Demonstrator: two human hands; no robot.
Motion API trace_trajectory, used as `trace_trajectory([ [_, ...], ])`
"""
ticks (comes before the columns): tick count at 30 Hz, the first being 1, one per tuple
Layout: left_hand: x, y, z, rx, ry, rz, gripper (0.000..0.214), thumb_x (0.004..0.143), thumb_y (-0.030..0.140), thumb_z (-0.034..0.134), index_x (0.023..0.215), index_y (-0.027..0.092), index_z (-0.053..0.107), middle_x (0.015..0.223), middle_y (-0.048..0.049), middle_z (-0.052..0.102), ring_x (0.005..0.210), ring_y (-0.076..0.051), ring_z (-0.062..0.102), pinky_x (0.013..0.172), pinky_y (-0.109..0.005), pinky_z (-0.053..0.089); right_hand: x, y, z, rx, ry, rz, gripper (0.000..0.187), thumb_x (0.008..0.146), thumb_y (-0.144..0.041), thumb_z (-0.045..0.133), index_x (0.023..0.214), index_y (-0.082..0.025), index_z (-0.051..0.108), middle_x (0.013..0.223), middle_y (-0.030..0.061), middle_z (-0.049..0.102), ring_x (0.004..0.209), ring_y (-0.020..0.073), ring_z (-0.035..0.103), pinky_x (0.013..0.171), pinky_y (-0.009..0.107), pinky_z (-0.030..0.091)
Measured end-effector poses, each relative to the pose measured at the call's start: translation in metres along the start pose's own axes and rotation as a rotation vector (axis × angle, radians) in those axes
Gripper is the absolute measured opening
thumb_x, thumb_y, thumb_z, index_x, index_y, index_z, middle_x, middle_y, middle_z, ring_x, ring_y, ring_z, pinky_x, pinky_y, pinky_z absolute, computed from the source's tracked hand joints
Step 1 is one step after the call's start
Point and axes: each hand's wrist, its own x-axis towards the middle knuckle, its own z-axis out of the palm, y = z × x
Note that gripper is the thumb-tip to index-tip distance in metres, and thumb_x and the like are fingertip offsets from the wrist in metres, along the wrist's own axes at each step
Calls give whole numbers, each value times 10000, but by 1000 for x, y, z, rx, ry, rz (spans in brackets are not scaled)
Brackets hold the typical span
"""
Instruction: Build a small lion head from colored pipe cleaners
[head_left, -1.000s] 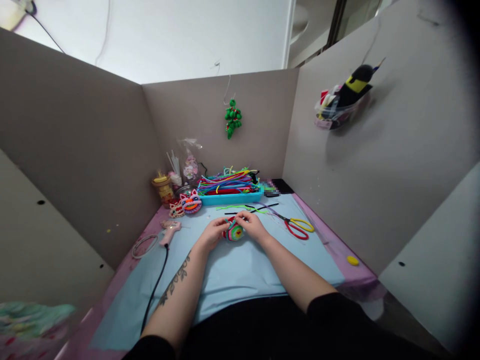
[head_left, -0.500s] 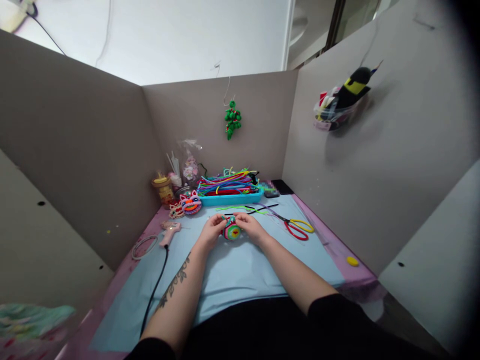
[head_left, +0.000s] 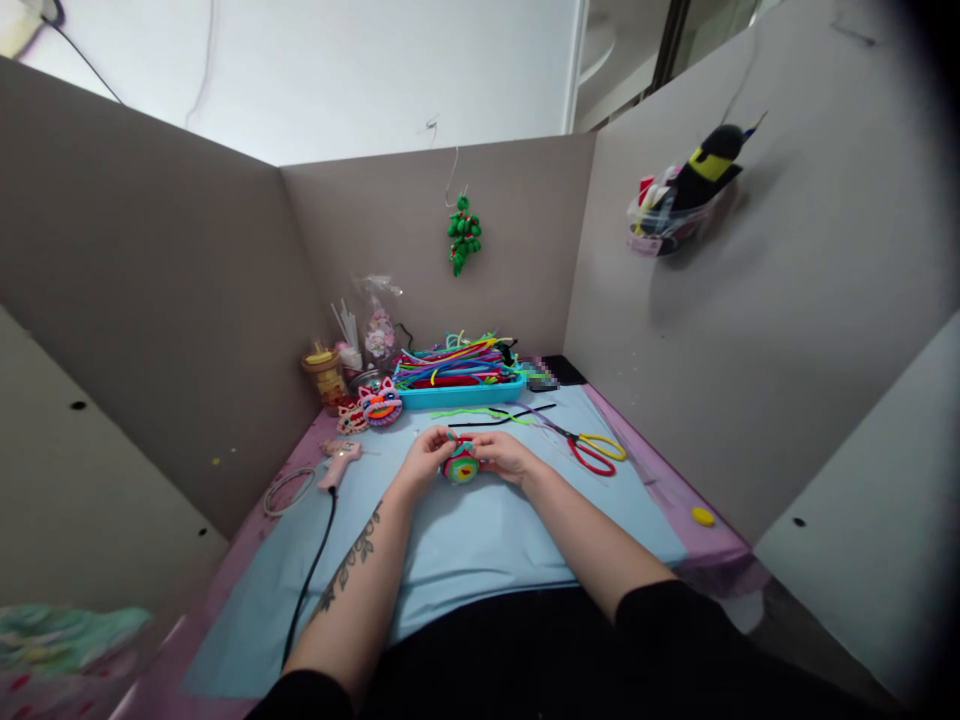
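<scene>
Head view: L hand (head_left: 429, 456) has a narrow pinch grip on the L edge of a round multicolour craft piece (head_left: 460, 469); R hand (head_left: 505, 457) grips its R side, fingertips also close together. Piece is btwn the hands, over mid worktop (head_left: 480, 545); can't tell if touching it. Loose stems (head_left: 466, 413) lie just beyond, then blue tray (head_left: 461, 398) w/ more stems. Scissors (head_left: 574, 439) to R; pink glue gun (head_left: 343, 463) to L, nr lion-head figure (head_left: 381, 404).
</scene>
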Motion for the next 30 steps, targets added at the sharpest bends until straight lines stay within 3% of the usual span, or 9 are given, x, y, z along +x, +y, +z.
trace_trajectory([
  [3,0,-1,-1,3,-11,-2,250,675,318,712,808,152,580,708,19,568,639,-92,520,628,-211,399,1,2,-3,1,-24,9,190,482,-220,763,552,-126,613,1155,75,574,787,169,568,684,334,443],
  [6,0,-2,-1,4,-11,3,238,679,305,709,804,154,574,702,22,563,636,-88,517,626,-206,399,0,1,-3,4,-16,52,184,490,-205,756,564,-134,603,867,53,646,716,157,565,668,326,439],
  [8,0,-1,-1,16,-8,17,232,685,307,705,802,154,575,707,19,564,639,-89,518,626,-207,402,-1,1,-1,23,-3,79,175,497,-185,742,573,-143,590,669,13,613,665,150,556,667,326,440],
  [11,-1,2,1,63,1,37,225,690,318,699,793,155,582,707,12,567,642,-96,519,624,-212,406,-2,-1,3,62,13,89,168,502,-152,713,579,-157,563,568,-24,563,622,139,543,662,327,446],
  [19,-4,10,6,114,43,52,265,679,371,701,777,156,582,704,-2,577,632,-105,519,587,-212,415,-2,-1,11,101,63,31,195,518,-156,662,667,-179,538,616,-26,578,624,148,558,610,305,439],
  [24,-3,9,5,58,35,49,282,666,377,714,783,156,584,705,2,578,612,-96,510,572,-207,402,-2,-1,12,195,128,22,383,498,-111,651,843,-228,532,700,-35,598,655,159,574,618,312,440],
  [30,-4,8,2,74,11,57,276,676,372,709,795,153,594,671,9,559,577,-86,486,540,-197,380,-9,-9,9,164,-122,136,395,557,-188,680,931,-201,554,797,28,636,749,215,621,661,377,466],
])
